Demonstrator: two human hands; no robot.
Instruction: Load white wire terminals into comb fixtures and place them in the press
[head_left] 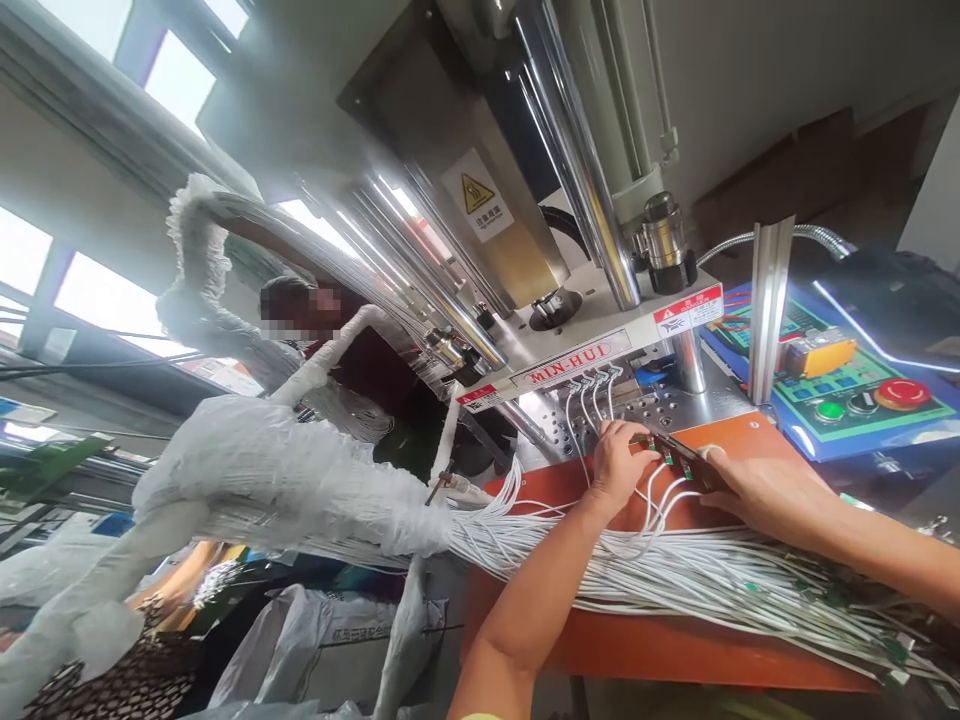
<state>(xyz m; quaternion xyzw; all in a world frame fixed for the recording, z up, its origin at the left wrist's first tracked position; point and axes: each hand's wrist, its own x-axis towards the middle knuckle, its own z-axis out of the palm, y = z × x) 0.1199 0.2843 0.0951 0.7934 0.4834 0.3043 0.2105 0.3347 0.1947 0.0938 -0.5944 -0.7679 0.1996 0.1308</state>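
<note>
Two hands grasp one dark bar (686, 458), the left hand (621, 462) at one end and the right hand (739, 487) at the other. It is over the orange board (600, 648), near the edge beside the press (577, 362). Small green connectors (668, 459) are along the bar, and a thick bundle of white cables (675, 572) lies across the board.

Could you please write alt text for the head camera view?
A left hand and a right hand hold a dark bar over an orange table, in front of a metal press. A thick bundle of white cables crosses the table.
</note>
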